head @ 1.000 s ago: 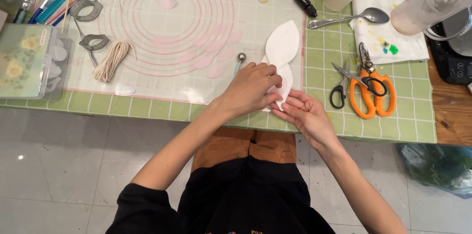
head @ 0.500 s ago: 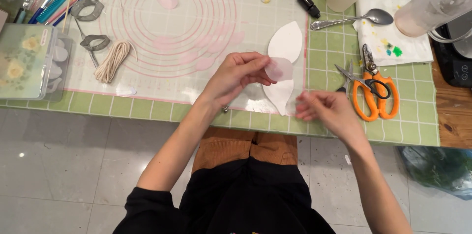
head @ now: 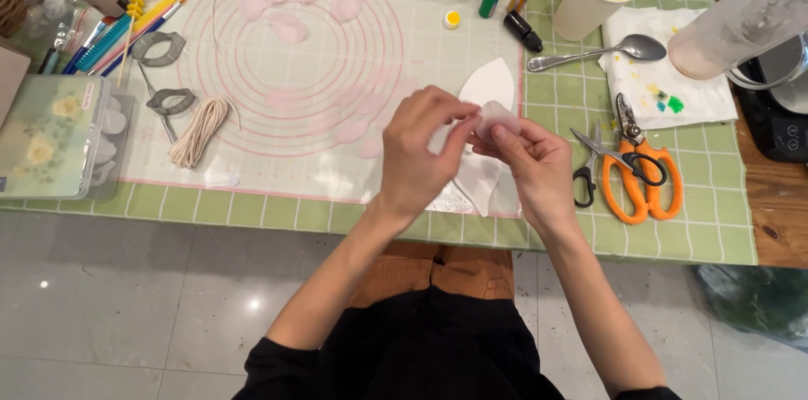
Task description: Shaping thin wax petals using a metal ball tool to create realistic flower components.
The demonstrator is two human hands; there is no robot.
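That thin pale pink petal [head: 495, 120] is pinched right between both sets of fingertips, held up off the mat. Left hand [head: 418, 156] grips its left edge, right hand [head: 530, 166] its right edge, thumbs on top, so neither is nearer. Its long axis? Can't tell. Directly under the fingers lies the white leaf-shaped foam piece [head: 488, 89]; orange shears [head: 640, 173] sit off past the right hand.

Wooden table [head: 778, 198], green checked cloth [head: 572, 227], clear ringed mat [head: 278, 156], orange shears [head: 635, 169]
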